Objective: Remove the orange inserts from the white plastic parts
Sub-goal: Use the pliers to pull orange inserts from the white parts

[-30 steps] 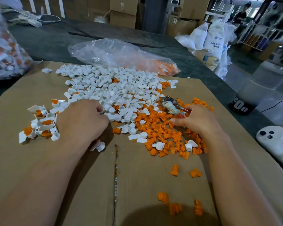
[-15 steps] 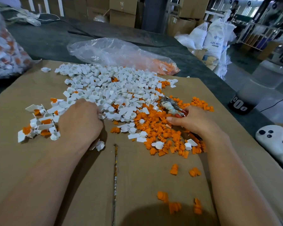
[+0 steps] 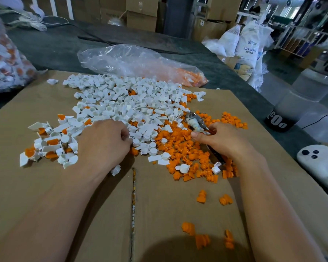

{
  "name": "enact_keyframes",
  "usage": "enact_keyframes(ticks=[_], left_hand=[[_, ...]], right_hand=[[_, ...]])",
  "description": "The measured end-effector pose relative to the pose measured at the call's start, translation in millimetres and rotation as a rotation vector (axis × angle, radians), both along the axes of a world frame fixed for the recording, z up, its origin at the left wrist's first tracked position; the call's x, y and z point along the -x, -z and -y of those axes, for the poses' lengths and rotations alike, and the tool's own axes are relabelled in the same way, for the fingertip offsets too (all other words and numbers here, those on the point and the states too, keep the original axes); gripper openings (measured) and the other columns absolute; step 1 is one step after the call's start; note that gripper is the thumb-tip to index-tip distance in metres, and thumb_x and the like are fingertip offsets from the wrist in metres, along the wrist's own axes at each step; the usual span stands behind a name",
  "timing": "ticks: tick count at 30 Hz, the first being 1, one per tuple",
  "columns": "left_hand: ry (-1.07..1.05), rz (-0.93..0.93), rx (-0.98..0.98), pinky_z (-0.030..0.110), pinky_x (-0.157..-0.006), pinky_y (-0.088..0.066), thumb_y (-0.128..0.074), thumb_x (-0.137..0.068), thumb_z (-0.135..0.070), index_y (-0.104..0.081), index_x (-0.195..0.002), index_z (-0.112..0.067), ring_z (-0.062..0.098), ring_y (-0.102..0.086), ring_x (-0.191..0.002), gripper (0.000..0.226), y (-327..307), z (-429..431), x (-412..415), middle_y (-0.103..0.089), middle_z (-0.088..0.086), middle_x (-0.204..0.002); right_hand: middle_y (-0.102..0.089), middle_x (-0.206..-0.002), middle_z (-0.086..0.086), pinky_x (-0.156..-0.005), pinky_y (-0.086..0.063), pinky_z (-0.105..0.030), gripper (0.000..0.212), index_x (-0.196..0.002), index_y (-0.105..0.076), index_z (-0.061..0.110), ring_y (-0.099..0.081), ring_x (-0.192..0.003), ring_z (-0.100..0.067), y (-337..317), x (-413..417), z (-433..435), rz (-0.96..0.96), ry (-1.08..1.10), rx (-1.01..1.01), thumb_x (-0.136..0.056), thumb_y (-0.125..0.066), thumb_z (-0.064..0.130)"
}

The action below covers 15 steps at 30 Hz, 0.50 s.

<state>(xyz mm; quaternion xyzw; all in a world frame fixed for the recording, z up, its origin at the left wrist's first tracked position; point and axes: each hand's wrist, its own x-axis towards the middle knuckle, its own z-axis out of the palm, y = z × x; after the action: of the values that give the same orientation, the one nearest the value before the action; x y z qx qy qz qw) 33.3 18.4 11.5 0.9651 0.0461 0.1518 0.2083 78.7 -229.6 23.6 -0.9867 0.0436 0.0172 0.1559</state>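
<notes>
Cardboard (image 3: 83,186) margin all round; left hand (image 3: 104,142) in white parts (image 3: 121,97) (hold unseen), right hand (image 3: 222,138) round tool (image 3: 194,121).

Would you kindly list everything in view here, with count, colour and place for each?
white plastic parts: many, white, heaped across the cardboard's far middle
parts with inserts: a small cluster, white and orange, at the heap's left end
orange inserts: many, orange, heaped right of centre, a few strays nearer
cardboard: one sheet, brown, under everything
hand tool: one, pale wrapped handle, at the orange heap's far edge, held
clear bag: one, holding orange pieces, beyond the cardboard
filled bag: one, clear, white and orange contents, far left
white sacks: several, white, far right background
left hand: one, fingers curled at the white heap's edge; contents hidden
right hand: one, grip round the hand tool
</notes>
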Motion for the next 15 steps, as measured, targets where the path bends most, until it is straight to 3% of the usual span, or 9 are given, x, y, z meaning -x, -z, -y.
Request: enact_keyframes(ticks=[4, 7, 9, 12, 15], left_hand=[[0.014, 0.115, 0.044, 0.036, -0.081, -0.037, -0.065, -0.081, -0.031, -0.064, -0.075, -0.024, 0.021, -0.053, -0.09, 0.009, -2, 0, 0, -0.055, -0.008, -0.078], [0.092, 0.145, 0.287, 0.029, -0.07, -0.037, -0.067, -0.081, -0.028, -0.062, -0.076, -0.024, 0.014, -0.052, -0.082, 0.008, -4, 5, 3, -0.054, -0.012, -0.076], [0.138, 0.155, 0.473, 0.02, -0.059, -0.037, -0.069, -0.08, -0.026, -0.059, -0.071, -0.027, 0.004, -0.054, -0.065, 0.013, -6, 10, 6, -0.054, -0.016, -0.07], [0.204, 0.114, 0.652, 0.006, -0.048, -0.037, -0.07, -0.079, -0.021, -0.061, -0.068, -0.03, -0.005, -0.052, -0.051, 0.017, -7, 16, 8, -0.059, -0.015, -0.057], [0.264, 0.039, 0.79, 0.008, -0.05, -0.044, -0.071, -0.078, -0.018, -0.064, -0.068, -0.027, -0.002, -0.057, -0.052, 0.016, -6, 20, 8, -0.066, -0.014, -0.062]], right_hand=[[-0.051, -0.128, -0.006, -0.081, -0.038, -0.034, 0.067, -0.125, -0.051, 0.015, -0.047, -0.116, -0.022, -3, 3, -4, 0.108, 0.003, -0.022, -0.078, -0.053, 0.063], [-0.055, -0.121, -0.002, -0.08, -0.033, -0.026, 0.046, -0.121, -0.058, 0.019, -0.049, -0.108, -0.013, -8, 10, -17, 0.332, -0.104, -0.138, -0.084, -0.058, 0.047], [-0.057, -0.116, 0.002, -0.08, -0.031, -0.022, 0.032, -0.113, -0.063, 0.021, -0.049, -0.105, -0.01, -10, 15, -30, 0.41, -0.218, -0.188, -0.086, -0.06, 0.037], [-0.057, -0.117, 0.003, -0.088, -0.032, -0.023, 0.027, -0.115, -0.063, 0.023, -0.046, -0.113, -0.012, -5, 18, -46, 0.351, -0.392, -0.14, -0.088, -0.059, 0.03], [-0.053, -0.124, 0.001, -0.097, -0.031, -0.027, 0.036, -0.127, -0.055, 0.023, -0.042, -0.119, -0.014, 4, 15, -57, 0.264, -0.488, -0.076, -0.091, -0.055, 0.029]])
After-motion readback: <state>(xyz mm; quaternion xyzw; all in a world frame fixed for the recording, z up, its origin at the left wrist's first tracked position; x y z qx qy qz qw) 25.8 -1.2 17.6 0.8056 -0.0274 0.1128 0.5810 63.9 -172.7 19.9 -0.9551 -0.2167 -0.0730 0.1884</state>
